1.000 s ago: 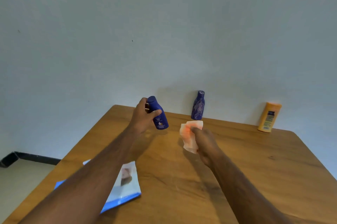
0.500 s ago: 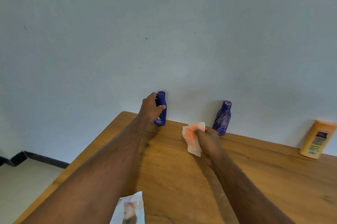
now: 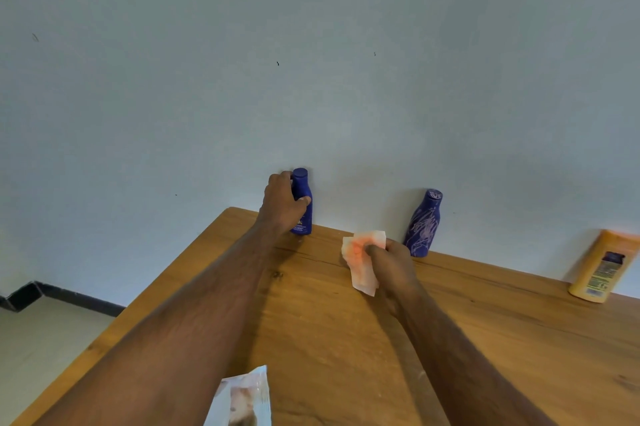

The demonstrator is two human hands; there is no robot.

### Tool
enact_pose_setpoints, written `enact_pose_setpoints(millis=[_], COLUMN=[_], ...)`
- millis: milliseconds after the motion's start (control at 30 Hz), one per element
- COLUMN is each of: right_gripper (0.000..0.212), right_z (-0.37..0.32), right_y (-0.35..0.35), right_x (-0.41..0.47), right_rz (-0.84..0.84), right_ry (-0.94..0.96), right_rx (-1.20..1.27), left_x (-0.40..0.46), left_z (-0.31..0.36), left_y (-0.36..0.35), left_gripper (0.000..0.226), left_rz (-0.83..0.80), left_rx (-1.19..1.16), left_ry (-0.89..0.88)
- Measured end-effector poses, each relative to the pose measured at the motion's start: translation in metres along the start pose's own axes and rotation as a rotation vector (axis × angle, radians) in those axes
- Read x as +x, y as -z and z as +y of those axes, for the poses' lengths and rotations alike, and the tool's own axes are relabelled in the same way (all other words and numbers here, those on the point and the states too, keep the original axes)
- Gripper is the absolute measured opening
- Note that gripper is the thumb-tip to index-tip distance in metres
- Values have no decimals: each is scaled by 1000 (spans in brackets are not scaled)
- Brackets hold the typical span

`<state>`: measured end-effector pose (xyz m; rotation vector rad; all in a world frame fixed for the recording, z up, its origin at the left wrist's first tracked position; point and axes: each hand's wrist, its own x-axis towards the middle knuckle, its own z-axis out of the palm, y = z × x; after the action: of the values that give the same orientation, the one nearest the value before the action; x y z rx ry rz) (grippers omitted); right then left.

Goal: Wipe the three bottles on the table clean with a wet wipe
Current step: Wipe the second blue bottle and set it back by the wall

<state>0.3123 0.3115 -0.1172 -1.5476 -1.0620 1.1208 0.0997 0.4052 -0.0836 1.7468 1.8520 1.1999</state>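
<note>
A plain dark blue bottle (image 3: 303, 204) stands upright at the table's far edge against the wall, and my left hand (image 3: 281, 205) is wrapped around it. My right hand (image 3: 391, 261) grips a white wet wipe (image 3: 363, 261) with an orange-pink stain, just above the table top. Right behind that hand stands a second blue bottle (image 3: 424, 224) with pale scribbled markings, upright and untouched. An orange-yellow bottle (image 3: 604, 266) leans at the far right by the wall.
The wooden table (image 3: 329, 332) butts against a pale blue-grey wall. A wet wipe packet (image 3: 244, 398) lies at the near edge under my left forearm. The table's left edge drops to a tiled floor with a dark skirting.
My left hand carried the plain blue bottle from mid-air to the far edge and stood it upright by the wall. My right hand with the wipe moved toward the scribbled bottle.
</note>
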Motion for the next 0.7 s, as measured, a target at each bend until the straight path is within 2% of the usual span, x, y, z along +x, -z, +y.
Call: enact_pose_setpoints(millis=[167,233,333,400,467,533,600,700], right_gripper=[46,45,38,30,24,30,32,29], right_z=[-3,-4,-4,-3,-1,2,3,6], right_y=[11,15,25,36,50,66,85,113], right_x=[-5,-10,-19,-24,-28,-30,-31,-26], right_rz=[29,34,64,147,240,310,367,422], right_ry=[-15,-12,18,61,105,110,95,72], right_rx=[25,41,51,11,-16,-22,-16,13], left_x=[-11,-22,-48,-68,-84,-93,-97,-96], left_z=[6,11,24,37,51,64,79,102], left_y=[6,10,7,-5,-24,-48,-74,-107], left_gripper=[73,76,64,50,38,33,39,53], left_rz=[-22,40,253,282,155,-26,-142,-197], left_rx=[-4,11,20,-29,-76,-76,-71,-119], left_ry=[15,11,-23,-85,-135,-175,-191,-152])
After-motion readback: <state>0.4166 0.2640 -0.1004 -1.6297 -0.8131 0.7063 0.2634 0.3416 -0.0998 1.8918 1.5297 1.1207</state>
